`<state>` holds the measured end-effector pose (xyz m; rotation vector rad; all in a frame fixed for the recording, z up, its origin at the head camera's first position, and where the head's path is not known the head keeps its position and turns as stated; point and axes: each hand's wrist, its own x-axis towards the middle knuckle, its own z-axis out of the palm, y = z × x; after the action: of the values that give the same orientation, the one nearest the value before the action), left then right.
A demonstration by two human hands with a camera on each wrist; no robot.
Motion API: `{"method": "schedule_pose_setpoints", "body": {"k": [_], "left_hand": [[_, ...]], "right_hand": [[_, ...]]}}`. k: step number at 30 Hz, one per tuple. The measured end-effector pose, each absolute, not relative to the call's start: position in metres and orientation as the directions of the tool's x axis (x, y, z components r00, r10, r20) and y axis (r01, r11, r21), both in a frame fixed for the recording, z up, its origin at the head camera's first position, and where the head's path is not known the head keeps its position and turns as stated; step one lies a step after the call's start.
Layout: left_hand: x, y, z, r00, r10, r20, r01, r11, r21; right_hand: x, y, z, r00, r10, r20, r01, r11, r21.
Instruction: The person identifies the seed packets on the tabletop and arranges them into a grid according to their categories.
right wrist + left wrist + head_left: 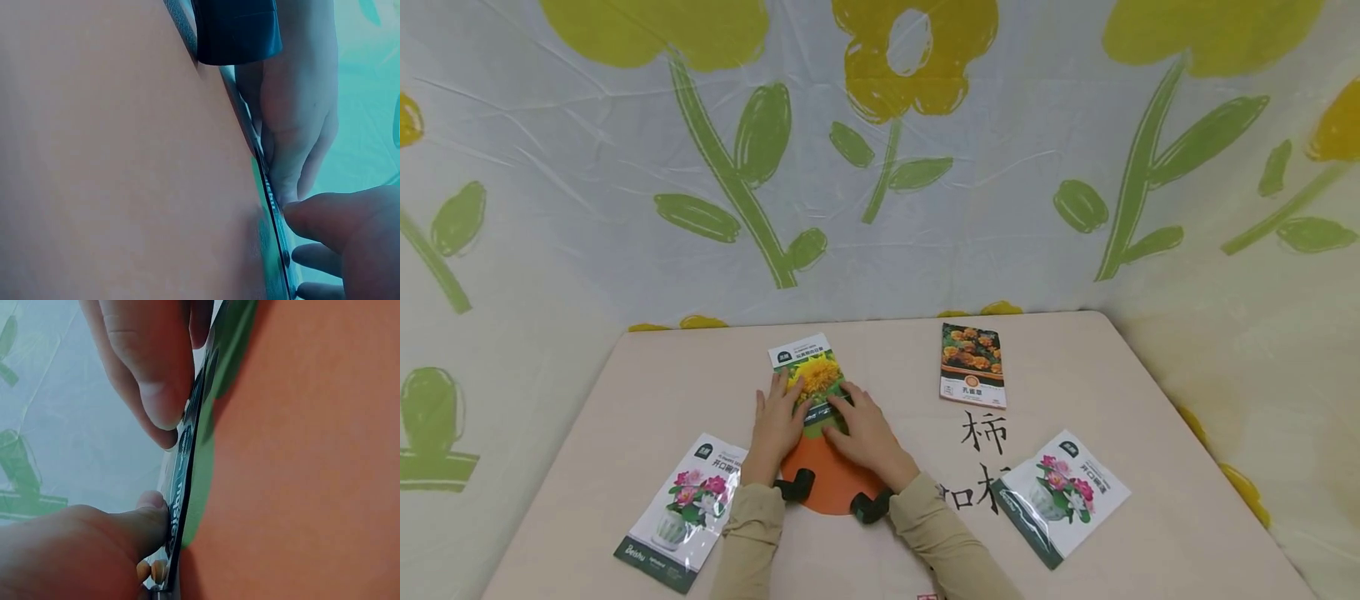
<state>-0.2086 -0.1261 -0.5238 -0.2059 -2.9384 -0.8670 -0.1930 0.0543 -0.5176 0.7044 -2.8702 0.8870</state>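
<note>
A seed packet with a yellow flower point(817, 374) lies near the table's back, over the green top of an orange persimmon print point(827, 479). My left hand point(777, 425) rests on its left side, fingers pointing away and thumb on the dark lower band. At its lower right, my right hand point(867, 435) touches the packet with fingers spread. In the left wrist view, the left thumb point(147, 528) presses on the packet's dark band point(181, 487). The right wrist view shows the right thumb point(325, 215) beside the packet's edge point(275, 219). The fingertips' undersides are hidden.
A marigold packet point(972, 367) lies at the back right. Packets showing pink flowers lie on the left point(681, 512) and right point(1063, 498), the right one over black printed characters point(985, 433). A flower-patterned cloth point(880, 258) hangs behind the table.
</note>
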Motion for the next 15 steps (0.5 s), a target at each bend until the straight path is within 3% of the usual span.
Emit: {"method": "schedule_pose_setpoints", "body": {"k": [15], "left_hand": [[-0.2069,-0.1261,-0.5231,-0.983,0.144,0.115,0.183,0.82,0.543]], "right_hand": [[-0.1955,0.0587,-0.5178,-0.869,-0.456,0.193,-0.483,0.694,-0.533]]}}
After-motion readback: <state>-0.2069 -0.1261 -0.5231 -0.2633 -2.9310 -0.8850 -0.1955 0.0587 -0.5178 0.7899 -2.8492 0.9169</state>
